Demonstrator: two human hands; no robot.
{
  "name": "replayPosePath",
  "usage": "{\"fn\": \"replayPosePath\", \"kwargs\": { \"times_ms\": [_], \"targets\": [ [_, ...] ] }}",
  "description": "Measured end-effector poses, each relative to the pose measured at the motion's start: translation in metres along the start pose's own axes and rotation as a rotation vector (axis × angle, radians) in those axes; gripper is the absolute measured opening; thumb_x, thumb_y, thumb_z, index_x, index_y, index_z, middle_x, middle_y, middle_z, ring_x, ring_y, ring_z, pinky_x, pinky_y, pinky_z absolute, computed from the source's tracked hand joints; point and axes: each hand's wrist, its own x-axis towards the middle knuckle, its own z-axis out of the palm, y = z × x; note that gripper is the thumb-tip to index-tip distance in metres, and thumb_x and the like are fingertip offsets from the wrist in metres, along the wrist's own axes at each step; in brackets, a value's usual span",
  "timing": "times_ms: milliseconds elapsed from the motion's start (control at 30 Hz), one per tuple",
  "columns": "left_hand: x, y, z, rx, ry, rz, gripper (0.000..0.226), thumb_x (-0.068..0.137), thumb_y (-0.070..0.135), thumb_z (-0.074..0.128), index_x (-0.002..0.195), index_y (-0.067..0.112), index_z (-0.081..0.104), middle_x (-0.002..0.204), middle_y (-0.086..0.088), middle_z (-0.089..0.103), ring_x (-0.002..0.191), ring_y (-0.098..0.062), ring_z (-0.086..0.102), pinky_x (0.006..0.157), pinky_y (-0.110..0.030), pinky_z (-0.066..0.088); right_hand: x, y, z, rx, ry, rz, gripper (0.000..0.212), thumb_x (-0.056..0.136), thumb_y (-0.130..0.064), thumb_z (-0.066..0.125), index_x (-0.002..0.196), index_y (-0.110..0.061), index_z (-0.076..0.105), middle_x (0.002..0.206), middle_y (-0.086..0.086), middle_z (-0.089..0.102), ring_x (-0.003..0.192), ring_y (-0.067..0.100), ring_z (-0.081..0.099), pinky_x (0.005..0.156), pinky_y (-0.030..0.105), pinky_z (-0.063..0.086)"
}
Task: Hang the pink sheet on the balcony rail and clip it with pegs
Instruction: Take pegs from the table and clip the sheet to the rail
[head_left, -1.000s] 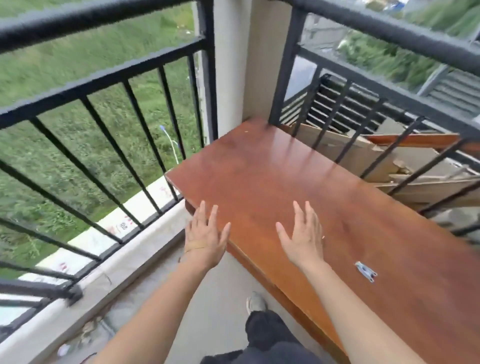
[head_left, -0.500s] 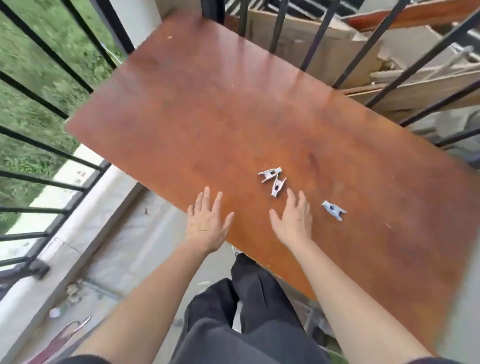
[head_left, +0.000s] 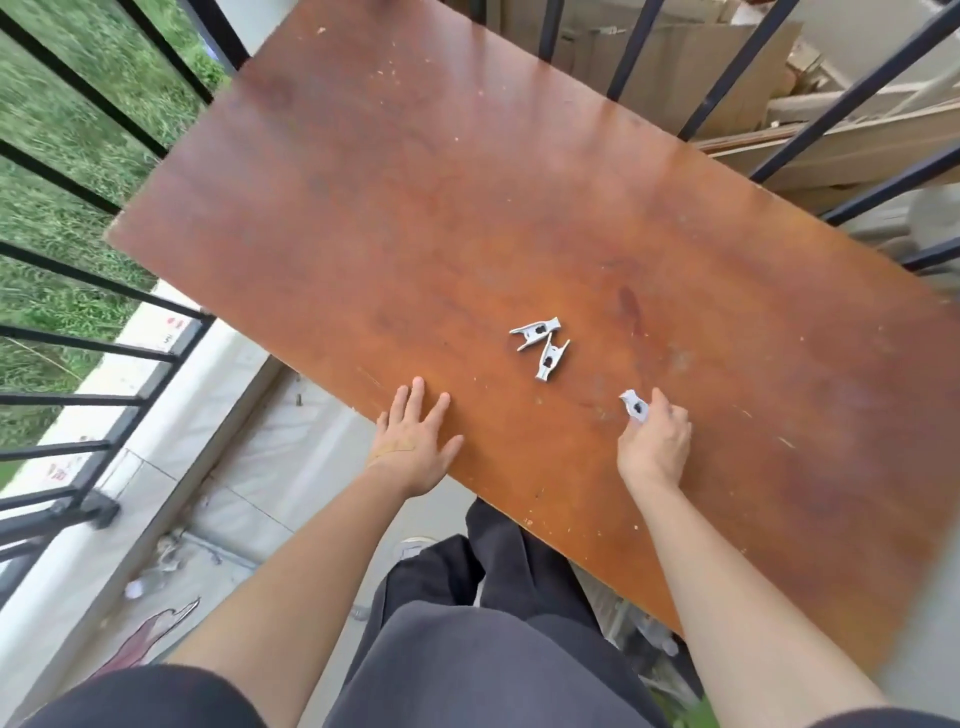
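Here, right hand (head_left: 655, 446) pinches a pale grey peg (head_left: 635, 405), its fingers curled.

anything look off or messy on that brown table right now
Nothing is spilled or broken. The brown wooden tabletop is scuffed, with pale specks and a dark stain. Two pale grey clothes pegs lie loose, crossed at odd angles; the right hand pinches a third peg. No pink sheet shows.

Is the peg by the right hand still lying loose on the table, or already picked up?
Picked up: the right hand pinches the peg at its fingertips, one end sticking out.
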Motion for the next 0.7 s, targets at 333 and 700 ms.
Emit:
{"fn": "replayPosePath", "kwargs": {
  "times_ms": [333, 700],
  "targets": [
    [-0.096, -0.095, -0.023, -0.376, 0.317, -0.368, 0.061, 0.098, 0.051, 0.039, 0.150, 0.021, 0.027, 0.161, -0.009, 0.014, 0.149, -0.025, 0.007, 0.119, -0.045, 0.018, -0.091, -0.189, 0.019, 0.327, -0.230, -0.616, 0.034, 0.102, -0.034, 0.048, 0.134, -0.026, 0.052, 0.122, 0.005, 0.063, 0.113, 0.025, 0.059, 0.090, 0.035, 0.044],
    [-0.314, -0.241, 0.049, -0.740, 0.809, -1.039, 0.045, 0.093, 0.042, 0.054, 0.131, 0.018, 0.052, 0.135, -0.007, 0.050, 0.126, -0.028, 0.043, 0.104, -0.040, 0.037, -0.341, -0.328, 0.075, 0.219, -0.677, -1.139, 0.030, 0.094, -0.030, 0.061, 0.118, -0.012, 0.065, 0.100, 0.007, 0.072, 0.099, 0.028, 0.066, 0.085, 0.032, 0.045]
  ]
}}
